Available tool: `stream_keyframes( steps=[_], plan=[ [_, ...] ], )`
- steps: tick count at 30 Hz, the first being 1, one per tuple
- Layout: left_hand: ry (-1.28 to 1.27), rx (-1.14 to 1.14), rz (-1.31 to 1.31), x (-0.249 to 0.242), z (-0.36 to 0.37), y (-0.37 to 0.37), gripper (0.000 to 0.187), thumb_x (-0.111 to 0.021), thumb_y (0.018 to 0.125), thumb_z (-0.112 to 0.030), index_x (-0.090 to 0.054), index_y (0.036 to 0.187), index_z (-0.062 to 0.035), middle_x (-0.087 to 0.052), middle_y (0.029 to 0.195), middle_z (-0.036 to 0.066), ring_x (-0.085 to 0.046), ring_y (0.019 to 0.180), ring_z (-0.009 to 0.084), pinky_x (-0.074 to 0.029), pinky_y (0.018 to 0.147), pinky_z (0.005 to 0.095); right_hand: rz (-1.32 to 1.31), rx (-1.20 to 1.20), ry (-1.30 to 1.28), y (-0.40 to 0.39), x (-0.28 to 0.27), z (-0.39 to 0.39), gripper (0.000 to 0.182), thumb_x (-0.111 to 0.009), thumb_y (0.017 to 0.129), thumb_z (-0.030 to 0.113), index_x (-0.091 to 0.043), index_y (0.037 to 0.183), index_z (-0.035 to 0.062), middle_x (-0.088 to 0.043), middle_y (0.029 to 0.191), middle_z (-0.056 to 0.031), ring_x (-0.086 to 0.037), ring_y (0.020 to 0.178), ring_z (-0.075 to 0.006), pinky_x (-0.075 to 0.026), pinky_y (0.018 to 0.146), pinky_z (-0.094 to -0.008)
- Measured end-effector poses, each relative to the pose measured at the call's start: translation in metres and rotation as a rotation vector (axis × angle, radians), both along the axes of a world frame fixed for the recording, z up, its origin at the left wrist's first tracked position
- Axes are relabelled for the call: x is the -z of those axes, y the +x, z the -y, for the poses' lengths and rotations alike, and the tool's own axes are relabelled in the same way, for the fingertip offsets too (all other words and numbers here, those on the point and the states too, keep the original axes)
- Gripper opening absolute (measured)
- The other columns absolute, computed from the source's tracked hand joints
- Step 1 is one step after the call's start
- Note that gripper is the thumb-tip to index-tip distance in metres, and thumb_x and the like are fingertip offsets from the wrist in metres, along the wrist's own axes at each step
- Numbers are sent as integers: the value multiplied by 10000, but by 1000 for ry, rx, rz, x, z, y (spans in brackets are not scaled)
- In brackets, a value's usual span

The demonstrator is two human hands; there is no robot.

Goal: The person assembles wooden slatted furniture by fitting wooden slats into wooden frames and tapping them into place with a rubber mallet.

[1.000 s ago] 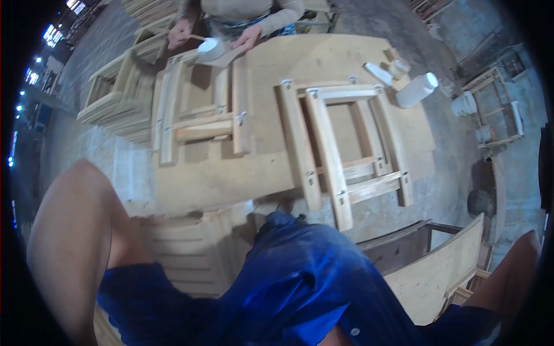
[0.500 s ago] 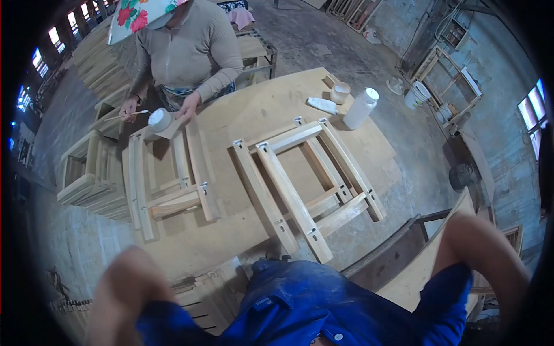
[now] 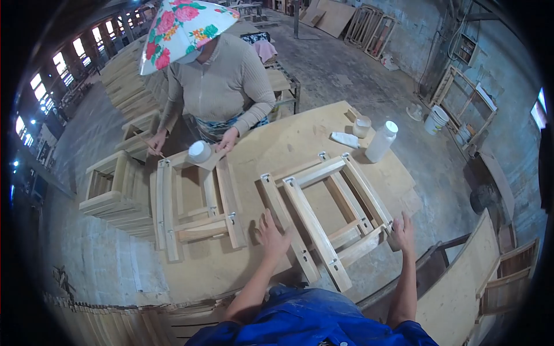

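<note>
Wooden frames with slotted rails (image 3: 316,233) lie on the plywood table in front of me, white stuff showing at their joint slots. My left hand (image 3: 273,236) is open, its fingers spread, right beside the outer left rail (image 3: 287,222). At the lower right corner, my right hand (image 3: 404,233) is open too, fingertips up and the thumb side close to the end of the right rail (image 3: 367,193). Neither hand grips the wood. A second group of wooden frames (image 3: 164,210) lies to the left, before a co-worker.
Across the table (image 3: 283,135) stands a co-worker (image 3: 222,81), holding a thin stick and a board with a white tub (image 3: 199,151). A white bottle (image 3: 381,142), a cup (image 3: 362,127) and a white tube (image 3: 345,139) stand or lie at the far right. Stacked frames (image 3: 112,181) are at left.
Both my hands have come forward into view beside the frames. My view has tilted up and shifted left. The co-worker's stick hand has dropped from the tub to the left frames.
</note>
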State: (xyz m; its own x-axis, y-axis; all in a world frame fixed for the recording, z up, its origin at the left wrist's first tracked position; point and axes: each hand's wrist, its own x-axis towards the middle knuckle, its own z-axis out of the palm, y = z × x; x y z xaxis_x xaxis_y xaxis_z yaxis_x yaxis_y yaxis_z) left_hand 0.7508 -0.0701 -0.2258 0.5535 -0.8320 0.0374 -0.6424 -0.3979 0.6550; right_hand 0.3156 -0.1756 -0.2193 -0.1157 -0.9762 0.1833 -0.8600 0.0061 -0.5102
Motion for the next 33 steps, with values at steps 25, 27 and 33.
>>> stream_keyframes(
  steps=[25, 27, 33],
  plan=[
    [-73, 41, -154, 54, 13, -10, 1063, -743, 783, -364, -126, 1524, 85, -254, 1555, 300, -157, 1504, 397, -26, 1216, 582, 14, -121, 81, 11, 28, -6, 573, -433, 1019, 458, -581, 1264, -38, -673, 1068, -279, -643, 974, -449, -492, 842, -459],
    [-82, 45, -172, 56, 13, -10, 1059, -740, 785, -364, -129, 1523, 86, -258, 1548, 309, -162, 1500, 406, -31, 1215, 583, 9, -108, 10, 10, 36, -1, 567, -427, 1022, 452, -586, 1254, -40, -669, 1080, -282, -637, 993, -451, -489, 855, -457],
    [-160, 26, -177, 58, 14, -14, 1025, -740, 754, -351, -189, 1504, 80, -277, 1534, 312, -182, 1489, 418, -52, 1218, 575, -2, -69, 29, 8, 33, -5, 551, -401, 1025, 458, -601, 1172, -34, -660, 1061, -284, -626, 986, -456, -476, 858, -475]
  ],
)
